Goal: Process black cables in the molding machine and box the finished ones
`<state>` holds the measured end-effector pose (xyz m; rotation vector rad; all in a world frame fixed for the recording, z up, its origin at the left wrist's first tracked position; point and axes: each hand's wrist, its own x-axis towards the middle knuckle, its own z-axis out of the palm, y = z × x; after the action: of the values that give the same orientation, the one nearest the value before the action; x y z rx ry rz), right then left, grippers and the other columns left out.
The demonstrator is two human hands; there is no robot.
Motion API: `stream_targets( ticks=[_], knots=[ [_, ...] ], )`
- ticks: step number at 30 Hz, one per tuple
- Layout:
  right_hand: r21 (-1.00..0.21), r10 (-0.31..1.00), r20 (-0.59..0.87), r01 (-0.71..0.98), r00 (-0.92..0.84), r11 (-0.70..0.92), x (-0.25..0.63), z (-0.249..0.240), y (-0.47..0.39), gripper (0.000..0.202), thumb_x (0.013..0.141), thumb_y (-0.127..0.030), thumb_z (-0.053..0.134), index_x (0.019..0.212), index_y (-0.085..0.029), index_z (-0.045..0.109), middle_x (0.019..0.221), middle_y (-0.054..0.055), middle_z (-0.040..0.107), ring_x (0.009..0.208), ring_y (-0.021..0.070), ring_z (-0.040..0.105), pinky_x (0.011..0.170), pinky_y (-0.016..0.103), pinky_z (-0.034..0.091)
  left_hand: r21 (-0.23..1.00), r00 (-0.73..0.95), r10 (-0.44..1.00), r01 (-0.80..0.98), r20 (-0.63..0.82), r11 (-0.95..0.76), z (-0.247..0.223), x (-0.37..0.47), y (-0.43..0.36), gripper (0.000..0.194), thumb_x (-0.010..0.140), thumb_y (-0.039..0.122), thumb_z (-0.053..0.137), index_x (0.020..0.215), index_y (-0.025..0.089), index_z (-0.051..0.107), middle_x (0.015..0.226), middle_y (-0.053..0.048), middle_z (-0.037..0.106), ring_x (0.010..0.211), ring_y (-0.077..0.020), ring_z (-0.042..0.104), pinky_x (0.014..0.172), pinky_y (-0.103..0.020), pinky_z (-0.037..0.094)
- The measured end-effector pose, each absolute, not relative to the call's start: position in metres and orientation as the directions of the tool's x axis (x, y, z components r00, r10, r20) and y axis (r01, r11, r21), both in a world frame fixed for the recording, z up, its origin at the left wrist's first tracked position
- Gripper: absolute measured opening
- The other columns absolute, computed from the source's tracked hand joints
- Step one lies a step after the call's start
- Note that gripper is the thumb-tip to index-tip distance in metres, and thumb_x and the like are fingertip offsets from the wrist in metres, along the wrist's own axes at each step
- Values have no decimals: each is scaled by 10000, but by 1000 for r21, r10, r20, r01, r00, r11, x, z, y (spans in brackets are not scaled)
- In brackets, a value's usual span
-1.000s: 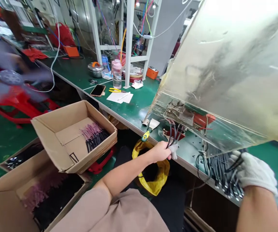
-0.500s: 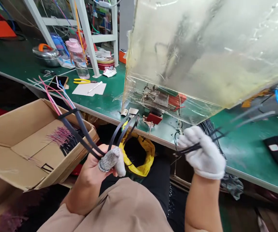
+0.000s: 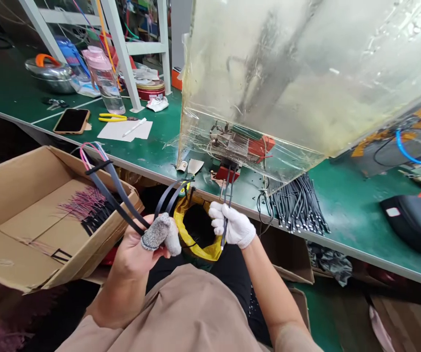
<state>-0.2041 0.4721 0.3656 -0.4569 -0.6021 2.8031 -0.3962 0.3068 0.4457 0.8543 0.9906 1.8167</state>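
My left hand (image 3: pixel 140 247), with grey knitted covers on some fingertips, is closed on a looped bunch of flat black cables (image 3: pixel 121 198). Pink and blue wires (image 3: pixel 93 149) stick out of their upper end past a black band. In a white glove, my right hand (image 3: pixel 232 226) pinches thin dark cable pieces (image 3: pixel 224 227) in front of the bench edge. Their far ends reach up to a red block (image 3: pixel 227 174) at the front of a small machine (image 3: pixel 238 144) under a clear cover. The exact contact there is too small to tell.
Left of me is an open cardboard box (image 3: pixel 23 215) with wire bundles. A yellow-lined bin (image 3: pixel 210 253) stands below the bench. Many black cables (image 3: pixel 296 205) lie on the green bench (image 3: pixel 349 215), near a black case (image 3: pixel 411 222). The large clear cover (image 3: pixel 287 88) overhangs the middle.
My right hand has swung left from the right side of the bench to the machine's front, still holding cables. The cable pile is now uncovered. My left hand keeps its grip.
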Motion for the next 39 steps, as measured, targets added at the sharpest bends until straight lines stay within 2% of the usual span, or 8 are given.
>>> stream_targets(
  ticks=[3,9,15,20,22,26,31,39],
  knots=[
    [-493,398,-316,-209,-861,-844,-218,387,496,102,993,-297,520,988,-196,529,783,-31,533,551,73,459,508,172,494,868,-438,878,-340,193,-361,448,-390,310,301,740,471,799,564,244,707,442,-1,581,368,-111,487,349,-228,356],
    [-500,544,-446,-307,-711,-810,-243,411,526,434,1089,-302,220,1063,-178,635,922,12,690,649,61,609,557,147,518,878,-495,848,-304,187,-371,455,-388,310,367,683,533,827,520,232,693,414,-2,581,334,-103,459,326,-216,313],
    [-491,586,-437,-365,-682,-791,-249,409,538,368,1079,-254,297,1027,-196,657,878,-2,728,628,40,622,561,120,523,892,-498,859,-327,117,-311,453,-391,311,425,655,524,853,463,203,652,383,-5,554,326,-96,449,326,-198,323],
    [-293,485,-445,-390,-753,-873,-248,405,550,381,1089,-339,247,1164,-221,602,870,-20,757,630,51,668,572,127,556,895,-499,860,-332,103,-299,449,-391,310,440,678,516,837,464,180,650,382,-22,552,332,-97,451,340,-202,355],
    [-266,479,-442,-399,-759,-877,-247,404,553,375,1088,-351,250,1215,-231,581,873,-26,762,620,54,668,560,130,557,892,-490,867,-348,89,-288,448,-391,309,427,683,515,834,473,185,662,391,-19,556,334,-99,457,340,-202,352],
    [-294,499,-439,-406,-747,-866,-248,402,558,355,1084,-324,275,1237,-240,584,876,-33,765,639,51,672,563,122,559,893,-477,875,-356,78,-274,451,-391,309,406,654,519,853,474,198,681,391,-15,558,331,-103,465,331,-203,350],
    [-336,533,-458,-417,-711,-844,-249,405,557,388,1090,-308,264,1090,-216,641,851,-40,768,606,37,660,540,103,545,912,-497,865,-321,66,-254,457,-390,311,440,611,535,872,423,196,663,365,-26,547,319,-109,451,320,-212,345],
    [-394,551,-456,-397,-699,-829,-249,406,555,423,1091,-288,258,1015,-204,666,794,-44,750,595,19,639,553,80,525,893,-482,866,-321,132,-315,456,-389,311,387,677,533,834,486,219,711,376,-25,556,311,-103,446,311,-209,332]
  ],
)
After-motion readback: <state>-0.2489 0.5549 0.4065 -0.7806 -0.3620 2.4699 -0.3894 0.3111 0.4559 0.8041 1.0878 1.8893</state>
